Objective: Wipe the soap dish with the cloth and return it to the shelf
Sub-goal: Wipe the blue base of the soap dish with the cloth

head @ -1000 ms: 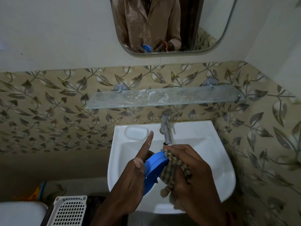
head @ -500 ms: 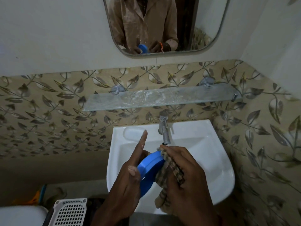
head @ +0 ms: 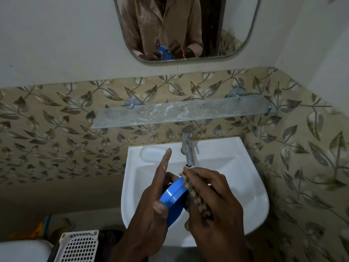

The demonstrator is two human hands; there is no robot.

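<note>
Over the white basin, my left hand [head: 151, 208] holds the blue soap dish [head: 172, 200] on edge, thumb on its rim and forefinger stretched straight up. My right hand [head: 213, 205] grips a checked brown cloth [head: 198, 199] and presses it against the dish's right face. Most of the cloth is hidden between my fingers and the dish. The glass shelf [head: 181, 114] hangs bare on the wall above the tap.
A chrome tap [head: 188, 148] stands just beyond my right fingertips. The white basin [head: 245, 186] has a moulded soap recess at its back left. A mirror [head: 181, 29] hangs above. A white perforated basket [head: 79, 246] sits at lower left. The tiled side wall is close on the right.
My right hand has slid the cloth a little along the dish's face. The left hand keeps the same hold. The camera has tilted slightly.
</note>
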